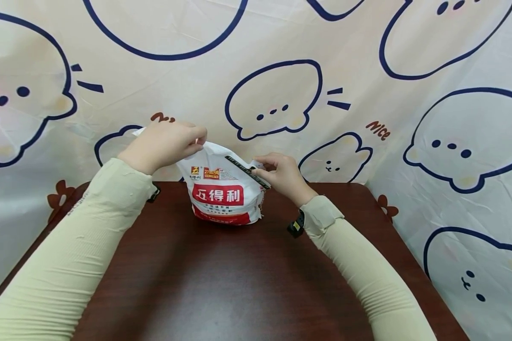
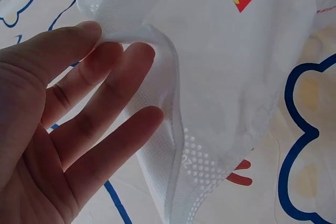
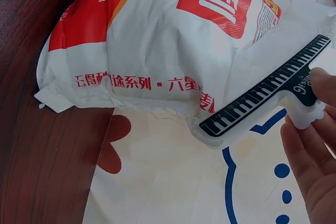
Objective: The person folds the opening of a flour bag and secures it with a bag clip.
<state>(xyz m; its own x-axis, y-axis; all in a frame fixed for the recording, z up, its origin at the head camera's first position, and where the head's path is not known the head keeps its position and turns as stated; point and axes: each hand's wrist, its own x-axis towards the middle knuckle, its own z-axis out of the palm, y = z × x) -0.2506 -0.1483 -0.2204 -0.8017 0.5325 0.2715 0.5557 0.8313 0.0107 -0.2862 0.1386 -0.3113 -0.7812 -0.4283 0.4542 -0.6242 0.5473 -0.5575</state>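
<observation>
A white bag [image 1: 222, 189] with red labels and Chinese lettering stands at the far edge of the dark wood table [image 1: 222, 284]. My left hand [image 1: 164, 142] pinches the bag's upper left corner [image 2: 131, 40] between thumb and fingers and holds it up. My right hand [image 1: 281, 175] pinches the end of a black clip with piano-key markings [image 3: 262, 95] that is clamped across the bag's top right edge. In the right wrist view the bag [image 3: 157, 40] bulges, full at the bottom.
A cream curtain with blue cartoon animals [image 1: 367, 71] hangs close behind and to the right of the table. Bare tabletop lies between my arms and the bag. A dark band [image 1: 296, 226] sits on my right wrist.
</observation>
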